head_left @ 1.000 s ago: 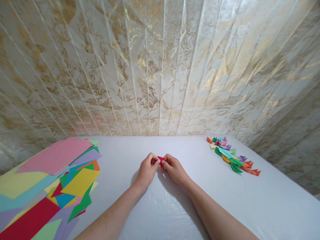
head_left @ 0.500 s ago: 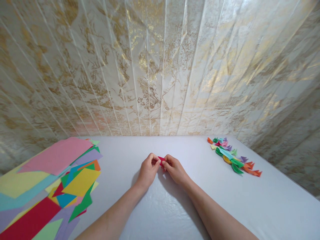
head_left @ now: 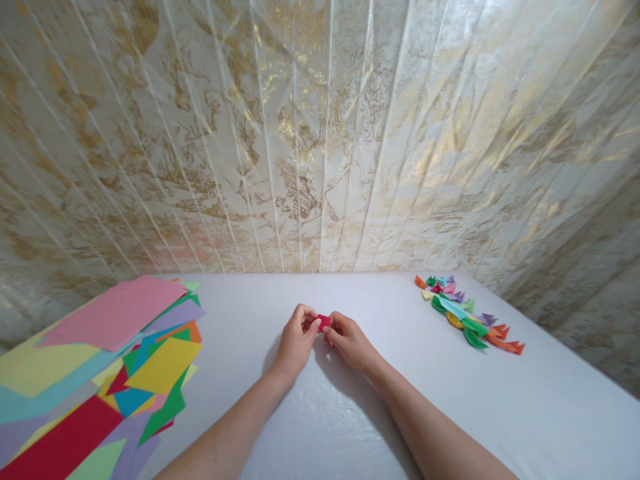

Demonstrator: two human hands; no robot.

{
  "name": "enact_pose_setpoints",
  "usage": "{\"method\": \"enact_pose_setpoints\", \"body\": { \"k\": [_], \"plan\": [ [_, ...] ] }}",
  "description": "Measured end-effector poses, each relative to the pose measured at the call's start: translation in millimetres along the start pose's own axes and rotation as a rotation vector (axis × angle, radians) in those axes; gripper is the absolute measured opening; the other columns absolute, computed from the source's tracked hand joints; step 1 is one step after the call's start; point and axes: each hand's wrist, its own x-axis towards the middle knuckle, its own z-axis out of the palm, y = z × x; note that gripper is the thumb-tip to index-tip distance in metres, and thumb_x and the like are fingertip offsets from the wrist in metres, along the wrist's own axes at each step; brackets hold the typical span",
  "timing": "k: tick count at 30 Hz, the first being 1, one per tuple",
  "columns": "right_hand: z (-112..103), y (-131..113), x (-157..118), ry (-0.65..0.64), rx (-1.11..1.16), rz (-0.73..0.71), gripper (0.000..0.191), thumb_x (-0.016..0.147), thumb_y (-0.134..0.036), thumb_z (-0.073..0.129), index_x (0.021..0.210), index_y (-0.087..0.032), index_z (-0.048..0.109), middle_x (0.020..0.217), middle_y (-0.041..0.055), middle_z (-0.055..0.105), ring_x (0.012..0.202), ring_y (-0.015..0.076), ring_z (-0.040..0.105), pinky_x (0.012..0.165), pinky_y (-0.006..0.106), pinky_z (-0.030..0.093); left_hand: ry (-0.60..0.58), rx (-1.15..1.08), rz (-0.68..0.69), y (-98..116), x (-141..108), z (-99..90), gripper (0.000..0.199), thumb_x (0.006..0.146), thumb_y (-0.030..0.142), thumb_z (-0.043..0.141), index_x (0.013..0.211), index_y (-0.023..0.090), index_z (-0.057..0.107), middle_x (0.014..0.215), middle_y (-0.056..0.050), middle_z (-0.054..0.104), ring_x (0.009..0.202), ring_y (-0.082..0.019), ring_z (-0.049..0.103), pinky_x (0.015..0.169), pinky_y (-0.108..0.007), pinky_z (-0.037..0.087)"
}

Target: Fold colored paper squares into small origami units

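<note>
A small piece of red paper (head_left: 324,322), folded by the look of it, is held between both hands a little above the white table. My left hand (head_left: 299,337) pinches its left end between thumb and fingers. At the right end, my right hand (head_left: 347,339) grips it the same way. Fingertips cover both ends, so only the middle of the paper shows.
Many coloured paper sheets (head_left: 120,310) and smaller cut pieces (head_left: 165,363) lie heaped on the left of the white table (head_left: 250,300). Several small folded paper shapes (head_left: 453,308) sit in rows at the right. A gold-patterned curtain (head_left: 300,167) hangs behind the table.
More of the red paper's flat face shows between my fingertips now, and my right thumb has shifted slightly on it. Both hands stay in nearly the same place.
</note>
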Motion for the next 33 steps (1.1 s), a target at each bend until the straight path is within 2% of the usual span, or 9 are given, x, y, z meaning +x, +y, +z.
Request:
{"method": "enact_pose_setpoints", "body": {
  "k": [5,10,15,28,33],
  "plan": [
    [-1.0,3.0,2.1,0.017,0.075,0.011,0.019,0.080,-0.032,0.055,0.068,-0.021,0.045,0.055,-0.0043,0.053,0.053,0.0117,0.046,0.055,0.025,0.034,-0.039,-0.127,-0.098,0.7,0.6,0.0,0.027,0.081,0.038,0.058,0.099,0.020,0.050,0.077,0.000,0.066,0.073,-0.016,0.065,0.073,-0.030,0.052],
    [-1.8,3.7,2.7,0.031,0.085,0.017,0.021,0.078,-0.034,0.057,0.066,-0.021,0.045,0.056,-0.0042,0.052,0.053,0.0111,0.045,0.054,0.024,0.033,-0.138,-0.052,-0.103,1.4,-0.2,-0.3,0.025,0.078,0.041,0.062,0.082,0.017,0.061,0.079,-0.003,0.067,0.076,-0.017,0.061,0.072,-0.027,0.048],
    [-1.2,3.0,2.5,0.026,0.107,0.027,0.020,0.077,-0.031,0.058,0.066,-0.021,0.044,0.056,-0.0036,0.054,0.053,0.0115,0.047,0.056,0.025,0.034,-0.127,-0.048,-0.137,1.1,0.2,-0.7,0.023,0.076,0.040,0.063,0.077,0.017,0.061,0.071,0.001,0.063,0.066,-0.014,0.055,0.065,-0.025,0.044],
    [-1.4,4.2,2.7,0.005,0.111,0.034,0.019,0.077,-0.033,0.056,0.068,-0.020,0.046,0.055,-0.0042,0.053,0.053,0.0114,0.047,0.055,0.024,0.035,-0.073,-0.031,-0.160,7.6,-1.2,-0.6,0.028,0.071,0.045,0.065,0.068,0.018,0.059,0.063,0.002,0.060,0.060,-0.013,0.053,0.061,-0.024,0.043],
    [-1.4,4.1,2.2,-0.006,0.096,0.034,0.017,0.077,-0.033,0.056,0.069,-0.020,0.048,0.057,-0.0038,0.054,0.053,0.0114,0.047,0.055,0.025,0.034,-0.058,-0.003,-0.159,7.5,-0.5,-1.2,0.031,0.074,0.048,0.062,0.066,0.018,0.059,0.058,0.003,0.057,0.058,-0.013,0.052,0.060,-0.024,0.042]
  ]
}}
